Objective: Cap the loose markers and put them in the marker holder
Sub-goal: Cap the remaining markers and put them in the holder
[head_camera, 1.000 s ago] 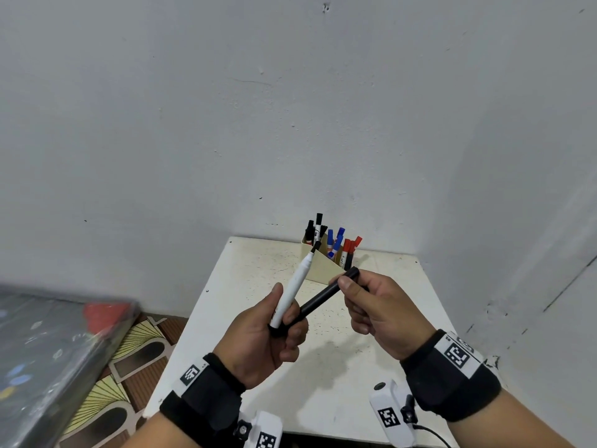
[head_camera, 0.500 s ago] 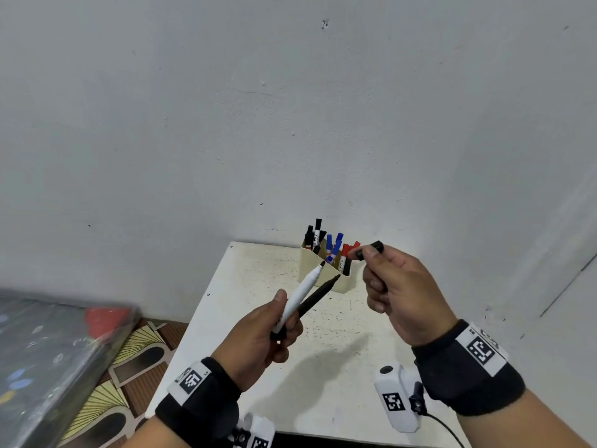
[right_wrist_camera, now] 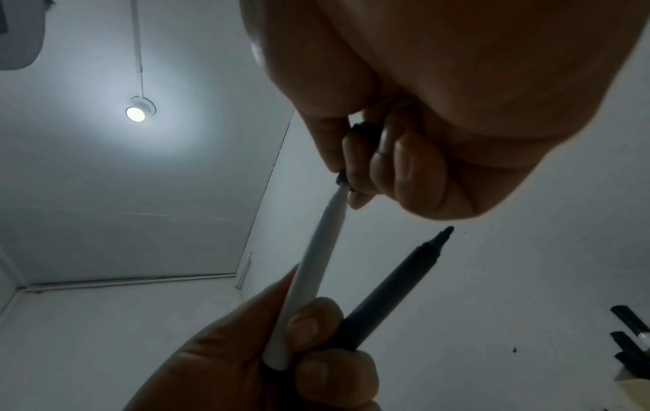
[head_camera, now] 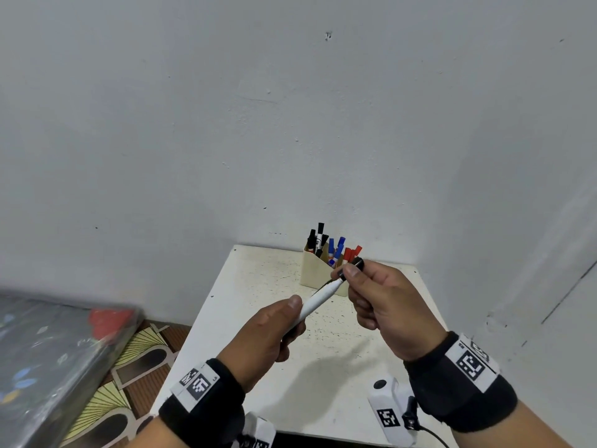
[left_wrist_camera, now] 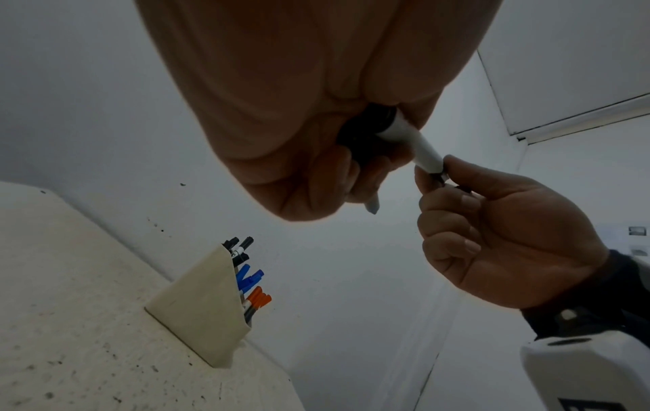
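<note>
1. Gripping two markers at once, your left hand [head_camera: 265, 337] sits at the lower centre of the head view; the white marker [head_camera: 318, 299] points up and to the right, toward your right hand [head_camera: 384, 305]. Your right thumb and fingers pinch a black cap [head_camera: 353, 266] at the tip of this marker. I judge the cap is meeting the tip but is not yet pushed home. Behind the hands, at the far edge of the white table [head_camera: 252, 318], the marker holder [head_camera: 315, 270] already stands with black, blue and red markers in it, all capped as far as I can see.

2. In the left wrist view, the holder [left_wrist_camera: 204, 306] is at the lower left and the white marker [left_wrist_camera: 418, 147] at the upper centre, its tip hidden inside your right fingers [left_wrist_camera: 443, 200].

3. In the right wrist view, at the lower centre, your left hand [right_wrist_camera: 281, 356] also holds a black marker [right_wrist_camera: 394, 294], and its tip is bare.

4. So what is left, in my judgement: seat this cap, cap the black marker, then put both in the holder. No second cap is visible.
</note>
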Demonstrator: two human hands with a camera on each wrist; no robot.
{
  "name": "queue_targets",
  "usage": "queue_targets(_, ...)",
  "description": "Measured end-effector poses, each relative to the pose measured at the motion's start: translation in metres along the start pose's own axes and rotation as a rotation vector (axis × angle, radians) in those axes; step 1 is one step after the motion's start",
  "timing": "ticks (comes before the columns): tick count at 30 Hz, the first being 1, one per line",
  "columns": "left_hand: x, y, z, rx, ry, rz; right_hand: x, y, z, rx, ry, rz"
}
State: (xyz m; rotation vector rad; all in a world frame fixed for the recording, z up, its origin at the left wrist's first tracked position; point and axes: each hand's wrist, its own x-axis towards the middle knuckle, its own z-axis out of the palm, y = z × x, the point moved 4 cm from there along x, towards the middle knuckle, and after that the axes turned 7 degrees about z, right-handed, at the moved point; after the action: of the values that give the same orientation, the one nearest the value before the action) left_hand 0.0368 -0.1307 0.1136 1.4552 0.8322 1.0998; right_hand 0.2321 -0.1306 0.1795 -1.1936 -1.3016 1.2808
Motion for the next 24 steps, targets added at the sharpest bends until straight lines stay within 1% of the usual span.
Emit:
queue_targets(4, -0.003, 0.006, -0.004, 0.047, 0.013, 0.007, -0.005, 0.0, -0.002, 0.007, -0.03, -0.005)
queue_targets(9, -0.001, 0.015, -0.004, 0.133, -0.033, 0.049, -0.009, 0.002, 0.0, -0.005, -0.088, -0.005)
queue_targets(13, 0.001, 0.018, -0.006, 0.209, -0.039, 0.074, -0.009, 0.001, -0.005, -0.033, -0.099, -0.029)
queue_targets(18, 0.002, 0.027, -0.008, 0.344, -0.085, 0.135, -0.011, -0.008, -0.017, -0.204, -0.125, -0.108)
queue_targets(21, 0.003, 0.032, -0.008, 0.373, -0.114, 0.137, -0.016, -0.017, -0.021, -0.41, -0.134, -0.198)
queue_targets(24, 0.004, 0.035, -0.008, 0.409, -0.152, 0.132, -0.02, -0.02, -0.023, -0.63, -0.222, -0.225)
